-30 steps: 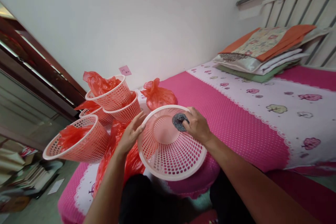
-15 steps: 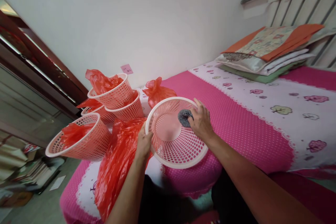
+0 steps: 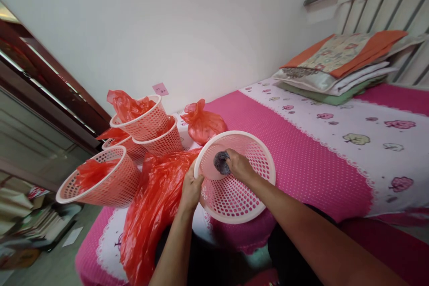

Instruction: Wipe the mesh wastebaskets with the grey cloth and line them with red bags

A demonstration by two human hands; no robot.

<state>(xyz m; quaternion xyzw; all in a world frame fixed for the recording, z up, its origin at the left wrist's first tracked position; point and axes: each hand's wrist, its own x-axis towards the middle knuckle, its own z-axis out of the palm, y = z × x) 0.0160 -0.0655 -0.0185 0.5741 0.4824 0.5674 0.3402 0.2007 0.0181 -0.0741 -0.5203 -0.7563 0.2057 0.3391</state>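
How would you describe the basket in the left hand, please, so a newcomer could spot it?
At the near edge of the pink-and-white bed, find the left hand. It grips the rim of a pale pink basket. Unlike the baskets to its left, which hold red plastic, this one has the right hand inside, holding a grey pad.

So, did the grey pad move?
Yes: the grey pad has moved left and a little lower in the view, judged against the pink note.
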